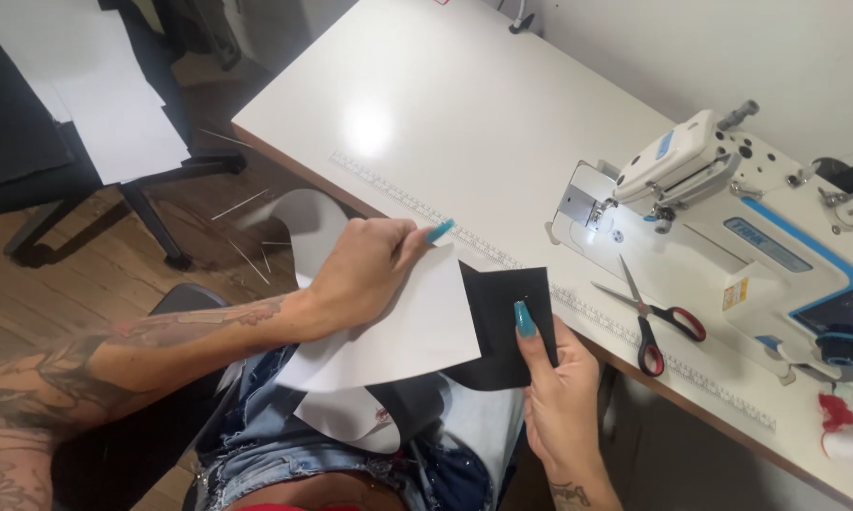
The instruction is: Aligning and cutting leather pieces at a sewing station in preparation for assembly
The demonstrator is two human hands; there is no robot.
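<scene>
We pinch the white paper pattern (389, 322) in our left hand (365, 270) and the black fabric (502, 326) in our right hand (559, 393), off the worktop's (464, 123) near edge; align edges squarely.

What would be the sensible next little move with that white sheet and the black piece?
Probably slide the white sheet squarely over the black piece. The left hand holds the sheet so it covers only part of it, while the right hand pinches the black piece's edge; both sit over the lap.

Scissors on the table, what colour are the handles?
Red and black handles on the scissors, head view.
</scene>
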